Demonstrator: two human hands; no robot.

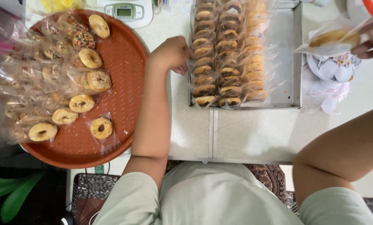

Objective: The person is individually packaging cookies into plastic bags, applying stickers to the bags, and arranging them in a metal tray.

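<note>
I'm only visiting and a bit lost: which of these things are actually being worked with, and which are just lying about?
In use:
- right hand holding a bagged pastry
- left hand resting beside the metal tray of wrapped pastry rows
- round red tray of bagged pastries

Lying about:
- digital scale
- patterned cloth
- green plant leaves

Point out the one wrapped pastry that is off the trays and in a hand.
It is the clear-bagged pastry pinched in the right hand at the upper right, above the table; all others lie on the round red tray or metal tray.
</note>
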